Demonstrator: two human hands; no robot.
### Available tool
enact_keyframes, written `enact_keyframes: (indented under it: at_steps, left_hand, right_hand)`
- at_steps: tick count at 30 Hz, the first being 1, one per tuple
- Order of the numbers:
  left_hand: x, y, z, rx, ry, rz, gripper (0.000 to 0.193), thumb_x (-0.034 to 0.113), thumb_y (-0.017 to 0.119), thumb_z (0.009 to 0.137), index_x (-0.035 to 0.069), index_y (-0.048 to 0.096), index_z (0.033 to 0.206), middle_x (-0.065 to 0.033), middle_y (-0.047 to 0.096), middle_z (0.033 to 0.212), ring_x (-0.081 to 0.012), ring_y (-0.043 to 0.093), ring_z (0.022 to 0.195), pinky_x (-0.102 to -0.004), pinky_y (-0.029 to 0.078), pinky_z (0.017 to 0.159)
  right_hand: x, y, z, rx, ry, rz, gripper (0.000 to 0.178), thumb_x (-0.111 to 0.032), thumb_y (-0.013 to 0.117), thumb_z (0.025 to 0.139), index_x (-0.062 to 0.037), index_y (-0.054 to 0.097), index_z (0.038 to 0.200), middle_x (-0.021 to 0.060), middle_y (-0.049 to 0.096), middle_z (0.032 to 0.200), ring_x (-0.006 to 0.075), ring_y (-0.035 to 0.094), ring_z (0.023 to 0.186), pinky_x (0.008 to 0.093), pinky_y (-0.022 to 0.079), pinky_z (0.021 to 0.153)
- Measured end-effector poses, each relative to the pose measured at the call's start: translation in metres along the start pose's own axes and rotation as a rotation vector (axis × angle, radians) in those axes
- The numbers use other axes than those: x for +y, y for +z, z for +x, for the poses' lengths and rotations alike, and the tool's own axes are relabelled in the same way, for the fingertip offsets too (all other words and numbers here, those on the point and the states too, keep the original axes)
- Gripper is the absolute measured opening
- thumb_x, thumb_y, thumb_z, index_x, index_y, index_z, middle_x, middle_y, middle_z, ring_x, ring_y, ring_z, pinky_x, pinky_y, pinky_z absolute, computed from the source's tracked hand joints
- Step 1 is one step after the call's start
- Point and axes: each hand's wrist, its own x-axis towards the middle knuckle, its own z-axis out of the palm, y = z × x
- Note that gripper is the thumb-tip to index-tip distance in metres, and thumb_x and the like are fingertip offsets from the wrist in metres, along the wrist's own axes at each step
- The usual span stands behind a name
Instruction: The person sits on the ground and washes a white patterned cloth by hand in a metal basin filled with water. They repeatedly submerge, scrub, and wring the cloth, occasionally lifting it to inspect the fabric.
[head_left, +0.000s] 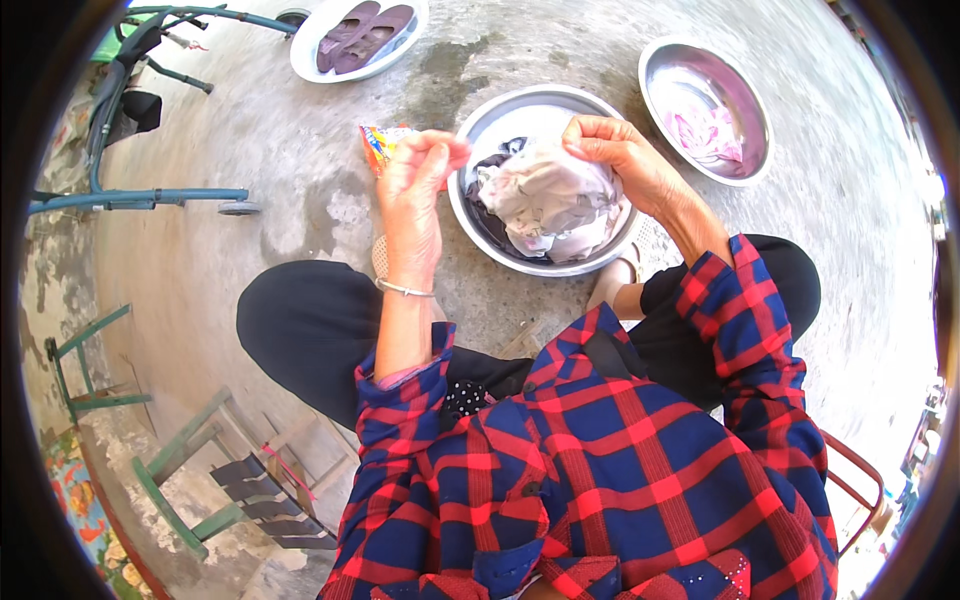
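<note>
Some dark cloth (487, 220) lies partly hidden under pale cloth (548, 195).

Cloth (550, 195) off-white; shirt (640, 450) red-navy check; trousers (300, 325) black.

Footwear: two dark purplish-brown shoes (365, 40) inside a round white basin (418, 36), top, left of centre
Wheels: blue-green tubular metal frame (150, 198), upper left
Seat: green-framed chair with dark straps (262, 492), lower left
Tubing: bent reddish metal tube (852, 456), lower right
</note>
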Motion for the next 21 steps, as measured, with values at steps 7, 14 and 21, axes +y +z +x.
enact_keyframes:
  at_steps: [7, 14, 21]
  left_hand:
    - [-0.039, -0.002, -0.012, -0.242, -0.449, 0.16, 0.026, 0.025, 0.059, 0.084, 0.002, 0.06, 0.096, -0.0047, 0.06, 0.088, -0.0125, 0.056, 0.084, -0.0259, 0.044, 0.075]
    - [-0.054, -0.014, -0.014, -0.098, -0.325, 0.046, 0.005, 0.008, 0.057, 0.082, 0.004, 0.059, 0.084, -0.0009, 0.06, 0.078, -0.0101, 0.054, 0.07, -0.024, 0.043, 0.07]
    - [-0.044, -0.019, -0.003, -0.022, -0.083, -0.44, 0.018, 0.009, 0.054, 0.086, 0.01, 0.059, 0.103, -0.0015, 0.054, 0.114, -0.0146, 0.051, 0.101, -0.0339, 0.039, 0.091]
  right_hand:
    - [-0.017, 0.017, -0.004, -0.305, -0.007, -0.188, 0.012, -0.014, 0.063, 0.077, -0.0044, 0.058, 0.073, -0.0031, 0.054, 0.073, 0.0052, 0.048, 0.073, 0.0212, 0.037, 0.069]
    - [-0.016, 0.013, -0.004, -0.219, 0.068, -0.288, 0.01, -0.013, 0.063, 0.077, -0.0045, 0.06, 0.074, -0.0026, 0.056, 0.07, 0.0046, 0.049, 0.068, 0.0205, 0.038, 0.065]
    - [0.01, -0.001, -0.003, 0.075, 0.287, -0.224, 0.026, -0.005, 0.055, 0.077, -0.0007, 0.056, 0.103, 0.0028, 0.057, 0.074, 0.0094, 0.052, 0.065, 0.0223, 0.039, 0.057]
